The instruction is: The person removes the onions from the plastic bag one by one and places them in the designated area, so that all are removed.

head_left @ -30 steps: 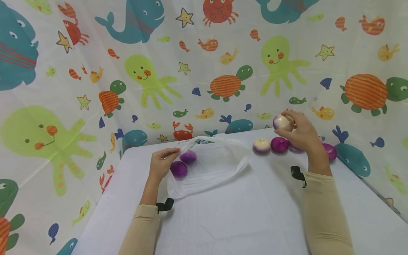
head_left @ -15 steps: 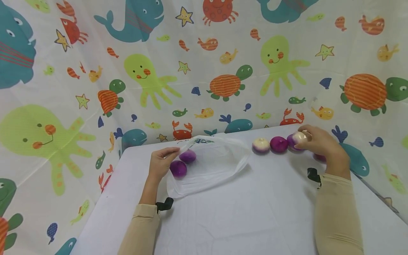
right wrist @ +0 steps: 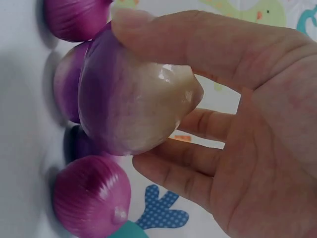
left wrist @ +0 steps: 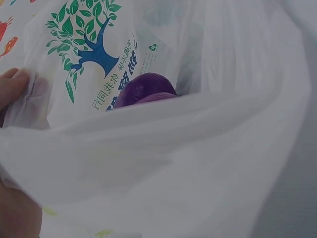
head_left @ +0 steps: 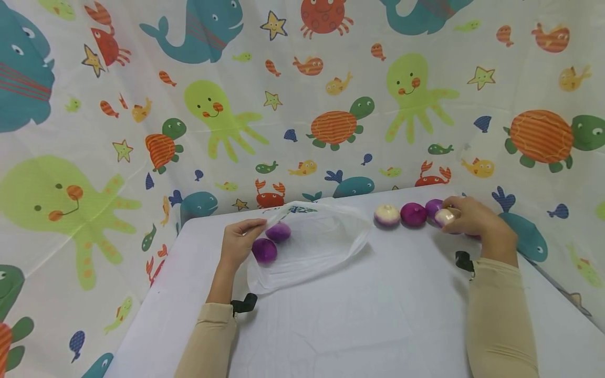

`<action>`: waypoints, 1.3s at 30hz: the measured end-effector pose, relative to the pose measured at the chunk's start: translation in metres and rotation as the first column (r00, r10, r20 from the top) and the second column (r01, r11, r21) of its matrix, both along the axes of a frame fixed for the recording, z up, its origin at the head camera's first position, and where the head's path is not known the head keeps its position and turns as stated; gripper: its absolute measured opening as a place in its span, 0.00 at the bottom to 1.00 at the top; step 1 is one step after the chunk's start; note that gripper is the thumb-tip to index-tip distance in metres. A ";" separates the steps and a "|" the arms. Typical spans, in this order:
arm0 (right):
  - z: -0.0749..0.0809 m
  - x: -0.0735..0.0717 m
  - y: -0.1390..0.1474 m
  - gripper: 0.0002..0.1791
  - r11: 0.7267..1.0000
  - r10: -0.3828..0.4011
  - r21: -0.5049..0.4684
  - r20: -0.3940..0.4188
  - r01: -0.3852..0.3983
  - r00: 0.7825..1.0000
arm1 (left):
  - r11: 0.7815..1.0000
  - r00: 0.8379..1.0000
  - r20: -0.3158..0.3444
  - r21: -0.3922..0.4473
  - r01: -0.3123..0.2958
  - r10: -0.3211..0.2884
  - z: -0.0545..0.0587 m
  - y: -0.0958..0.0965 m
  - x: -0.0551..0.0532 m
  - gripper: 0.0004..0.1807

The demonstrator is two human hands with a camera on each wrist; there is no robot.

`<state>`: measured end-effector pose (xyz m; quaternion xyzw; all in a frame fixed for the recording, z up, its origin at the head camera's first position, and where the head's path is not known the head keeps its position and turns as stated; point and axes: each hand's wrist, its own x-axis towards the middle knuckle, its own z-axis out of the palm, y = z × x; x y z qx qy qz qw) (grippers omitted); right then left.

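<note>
In the head view my left hand (head_left: 238,242) pinches the rim of a white plastic bag (head_left: 321,247), keeping its mouth spread. Two purple onions (head_left: 264,251) lie inside at the left; the left wrist view shows purple onion skin (left wrist: 148,88) past the bag's edge. My right hand (head_left: 479,223) holds a purple-and-cream turnip (right wrist: 133,99) between thumb and fingers, low over the right end of a row. That row has a turnip (head_left: 387,216), a purple onion (head_left: 413,215) and another purple round vegetable (head_left: 433,206). The hand partly hides what lies beyond.
A white-covered table (head_left: 350,320) carries everything. Behind it hangs a curtain (head_left: 283,126) printed with sea animals, close to the row. In the right wrist view a pinkish-purple onion (right wrist: 91,196) lies near the held turnip.
My right hand has carried the turnip from above the row rightward and down to its right end, then slightly nearer to me. The left hand and bag have stayed almost still.
</note>
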<state>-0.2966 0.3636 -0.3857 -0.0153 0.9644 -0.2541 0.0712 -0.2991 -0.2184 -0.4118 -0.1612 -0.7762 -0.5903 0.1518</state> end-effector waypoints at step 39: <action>-0.023 -0.012 -0.005 0.47 0.997 -0.064 0.058 0.105 0.058 0.992 | 1.000 1.000 0.003 -0.017 -0.016 0.016 0.001 0.000 0.001 0.10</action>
